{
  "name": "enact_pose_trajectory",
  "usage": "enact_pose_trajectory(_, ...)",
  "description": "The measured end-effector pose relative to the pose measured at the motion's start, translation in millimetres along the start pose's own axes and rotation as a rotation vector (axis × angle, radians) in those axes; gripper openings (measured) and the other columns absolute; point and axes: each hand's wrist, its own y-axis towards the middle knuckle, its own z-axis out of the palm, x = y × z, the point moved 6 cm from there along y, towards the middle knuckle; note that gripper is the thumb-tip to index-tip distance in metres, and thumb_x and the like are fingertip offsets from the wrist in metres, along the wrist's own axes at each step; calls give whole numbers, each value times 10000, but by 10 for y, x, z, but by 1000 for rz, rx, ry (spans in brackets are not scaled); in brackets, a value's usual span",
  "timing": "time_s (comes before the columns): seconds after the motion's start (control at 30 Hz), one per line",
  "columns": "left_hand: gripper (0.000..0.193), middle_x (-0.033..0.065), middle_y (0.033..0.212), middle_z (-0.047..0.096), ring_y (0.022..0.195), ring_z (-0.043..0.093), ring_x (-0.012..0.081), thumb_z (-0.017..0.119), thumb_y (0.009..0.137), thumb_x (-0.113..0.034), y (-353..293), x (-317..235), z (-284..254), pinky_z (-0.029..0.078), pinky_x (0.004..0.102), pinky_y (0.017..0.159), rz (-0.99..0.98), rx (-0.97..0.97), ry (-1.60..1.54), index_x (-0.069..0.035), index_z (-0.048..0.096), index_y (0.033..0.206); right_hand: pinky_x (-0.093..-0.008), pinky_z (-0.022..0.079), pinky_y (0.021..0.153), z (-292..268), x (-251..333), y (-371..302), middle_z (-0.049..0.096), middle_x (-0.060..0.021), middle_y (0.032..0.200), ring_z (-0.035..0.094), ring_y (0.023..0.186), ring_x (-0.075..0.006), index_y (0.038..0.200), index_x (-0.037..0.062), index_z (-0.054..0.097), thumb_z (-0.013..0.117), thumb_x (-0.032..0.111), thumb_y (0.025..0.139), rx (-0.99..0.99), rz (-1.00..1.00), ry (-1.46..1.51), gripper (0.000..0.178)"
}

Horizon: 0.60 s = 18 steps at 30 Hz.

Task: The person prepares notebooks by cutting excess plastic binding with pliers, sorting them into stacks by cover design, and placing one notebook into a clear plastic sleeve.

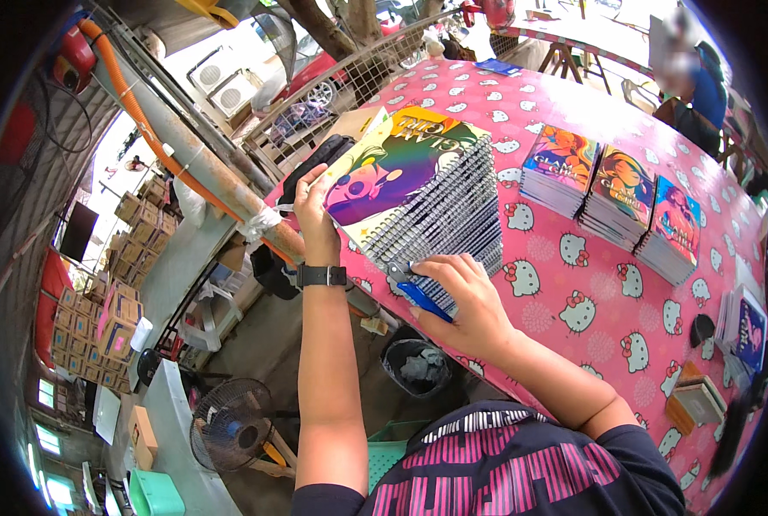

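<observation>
A tall stack of spiral notebooks point(440, 202) stands on the table in front of me, its wire coils facing right and toward me. The top cover is colourful, with purple, green and yellow areas. At its left edge my left hand point(313, 211) grips the top notebook point(375, 176), the fingertips partly hidden behind it. Closed around a pair of blue-handled pliers point(423, 299), my right hand point(466, 297) is at the near end of the coils. The pliers' metal jaws are close to the wire ends; whether they touch cannot be made out.
Three stacks of smaller spiral notebooks point(622, 191) stand to the right on the pink patterned tablecloth point(573, 249). More notebooks point(749, 331) lie at the far right. Below the table edge are a bin point(417, 365) and a fan point(233, 426). A person point(706, 90) is at the far right.
</observation>
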Motion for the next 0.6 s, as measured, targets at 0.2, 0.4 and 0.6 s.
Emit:
enact_pose_trajectory(0.2, 216, 125, 992, 634, 857, 621, 147, 485, 920, -88, -22, 12, -4, 498, 255, 775, -28, -17, -32, 11, 546, 1102, -363, 451, 764, 1, 42, -20, 600, -87, 993, 569, 875, -237, 1126, 59, 571, 708, 144, 724, -82, -109, -93, 433)
enact_pose_trajectory(0.4, 223, 132, 1004, 631, 859, 625, 157, 488, 923, -93, -45, -14, 14, 506, 261, 763, -22, -12, -11, 14, 540, 1111, -312, 508, 632, 324, -231, -186, 651, -132, 928, 629, 711, -158, 1071, -6, 561, 664, 114, 842, 261, 957, 1579, 279)
enact_pose_trajectory(0.6, 241, 128, 1012, 620, 878, 626, 165, 504, 919, -117, -30, 12, 28, 510, 271, 775, -13, -39, -17, 34, 545, 1103, -377, 472, 785, 16, -147, -95, 620, -111, 1026, 593, 864, -258, 1120, 33, 553, 685, 167, 781, 16, 151, 268, 388)
